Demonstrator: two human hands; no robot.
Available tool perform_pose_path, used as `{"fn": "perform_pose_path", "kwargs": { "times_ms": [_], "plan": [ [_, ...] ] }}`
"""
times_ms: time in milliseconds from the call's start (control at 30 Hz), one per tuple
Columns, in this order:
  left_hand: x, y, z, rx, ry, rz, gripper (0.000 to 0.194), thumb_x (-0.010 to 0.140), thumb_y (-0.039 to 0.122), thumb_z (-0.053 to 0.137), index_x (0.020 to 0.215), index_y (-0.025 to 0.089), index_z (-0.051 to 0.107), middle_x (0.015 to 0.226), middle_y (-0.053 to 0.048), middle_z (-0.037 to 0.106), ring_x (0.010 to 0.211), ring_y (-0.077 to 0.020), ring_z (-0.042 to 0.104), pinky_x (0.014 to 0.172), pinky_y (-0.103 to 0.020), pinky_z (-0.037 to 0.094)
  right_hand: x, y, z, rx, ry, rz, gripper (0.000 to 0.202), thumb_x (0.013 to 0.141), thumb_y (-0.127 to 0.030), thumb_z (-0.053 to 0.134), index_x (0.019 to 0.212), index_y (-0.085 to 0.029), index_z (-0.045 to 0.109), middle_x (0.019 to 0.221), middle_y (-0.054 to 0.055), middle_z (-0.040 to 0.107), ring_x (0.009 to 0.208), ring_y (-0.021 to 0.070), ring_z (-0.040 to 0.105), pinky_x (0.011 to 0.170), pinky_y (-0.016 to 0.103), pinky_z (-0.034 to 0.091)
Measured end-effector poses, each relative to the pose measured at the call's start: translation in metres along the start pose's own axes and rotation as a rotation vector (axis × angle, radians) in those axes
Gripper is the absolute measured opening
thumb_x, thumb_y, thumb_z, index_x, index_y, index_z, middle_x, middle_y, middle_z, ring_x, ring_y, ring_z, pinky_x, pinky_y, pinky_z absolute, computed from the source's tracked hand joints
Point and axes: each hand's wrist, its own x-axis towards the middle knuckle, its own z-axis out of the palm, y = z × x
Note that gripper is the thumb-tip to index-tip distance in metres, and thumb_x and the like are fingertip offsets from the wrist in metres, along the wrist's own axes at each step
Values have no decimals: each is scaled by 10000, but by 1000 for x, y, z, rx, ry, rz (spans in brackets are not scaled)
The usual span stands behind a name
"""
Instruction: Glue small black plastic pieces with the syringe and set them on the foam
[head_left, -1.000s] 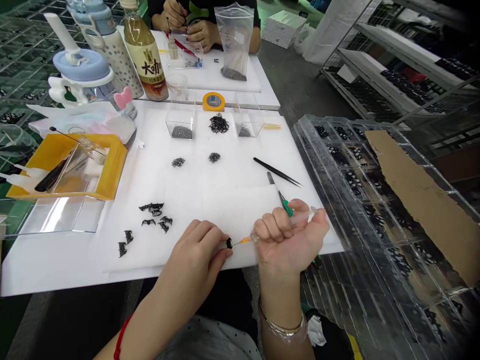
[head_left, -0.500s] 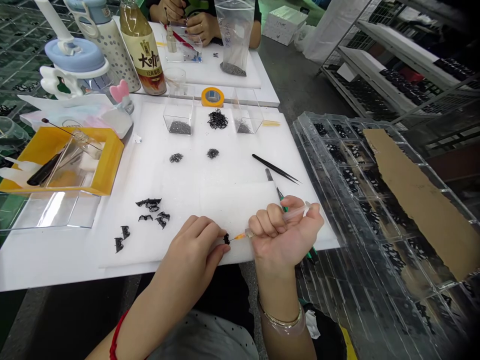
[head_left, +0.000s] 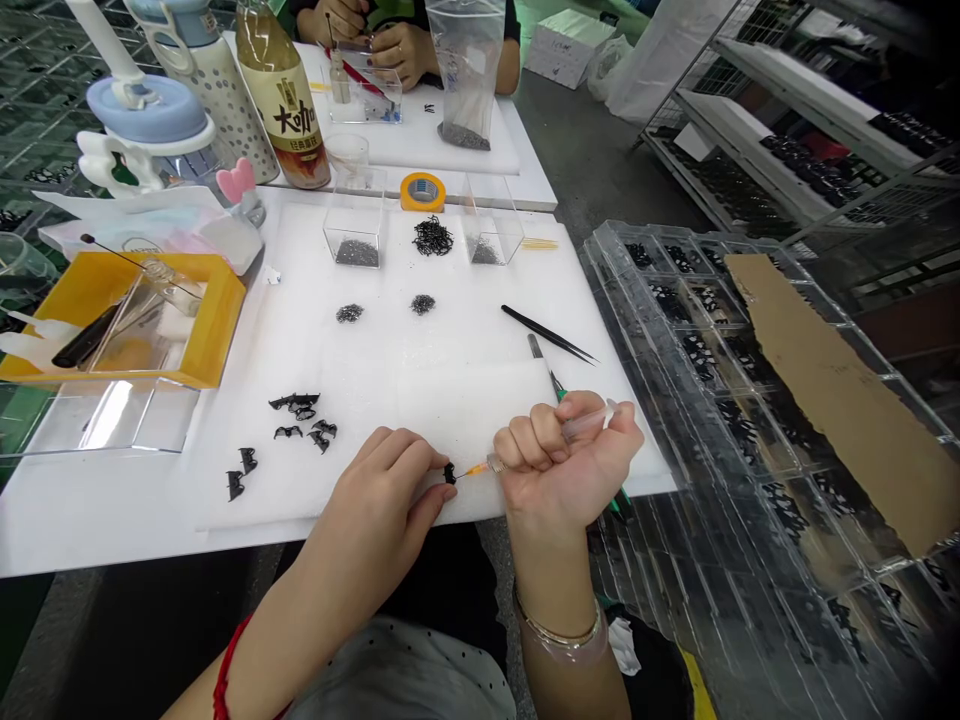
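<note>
Between the thumb and fingers of my left hand (head_left: 382, 495) is a small black piece (head_left: 450, 472), pinched just above the white foam mat (head_left: 450, 370). My right hand (head_left: 566, 460) is wrapped round a clear syringe (head_left: 586, 424), its thumb at the plunger end. The syringe's orange needle tip (head_left: 474, 470) points left, and its thin needle reaches the black piece; whether it touches cannot be made out. Several similar bat-shaped black pieces (head_left: 303, 404) lie on the mat to the left. A green-handled craft knife (head_left: 556, 385) lies partly hidden behind my right hand.
Black tweezers (head_left: 549, 334) lie at the right. Small bead piles (head_left: 349, 313), clear boxes (head_left: 354, 240) and orange tape (head_left: 422, 192) are further back. A yellow tray (head_left: 229, 325) stands left, stacked compartment trays (head_left: 645, 330) right. A co-worker's hands (head_left: 401, 55) are across the table.
Almost nothing differs. The whole view has shifted very slightly; both hands keep their hold, with the needle still at the black piece.
</note>
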Motion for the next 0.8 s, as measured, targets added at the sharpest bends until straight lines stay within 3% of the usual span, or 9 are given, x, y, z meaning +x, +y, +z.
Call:
{"fn": "perform_pose_path", "kwargs": {
  "times_ms": [433, 567, 667, 800],
  "plan": [
    [4, 0, -1, 18, 14, 26, 77, 846, 93, 584, 893, 153, 595, 864, -57, 620, 831, -208, 545, 714, -356, 509, 0, -6, -2, -30, -19, 40, 657, 927, -540, 193, 506, -231, 593, 391, -80, 119, 338, 82, 55, 312, 186, 174],
    [4, 3, 0, 98, 66, 80, 85, 806, 153, 653, 872, 183, 610, 855, -22, 643, 839, -181, 578, 744, -290, 524, 7, -11, -11, -7, -82, 146, 532, 916, -548, 364, 622, -207, 648, 436, -93, 115, 365, 67, 60, 337, 179, 122],
    [-6, 3, -5, 216, 197, 61, 56, 811, 181, 640, 865, 180, 627, 863, -33, 643, 827, -183, 579, 753, -296, 522, 10, -11, -17, 1, -124, 159, 373, 859, -502, 535, 683, -192, 647, 454, -101, 117, 371, 50, 68, 347, 170, 94],
    [-34, -5, -21, 431, 461, -125, 134, 829, 113, 592, 950, 111, 649, 930, -125, 634, 895, -272, 538, 814, -454, 480, 6, -11, -14, 0, -86, 147, 345, 836, -503, 560, 688, -202, 642, 452, -101, 100, 371, 52, 54, 343, 178, 69]
  ]
}}
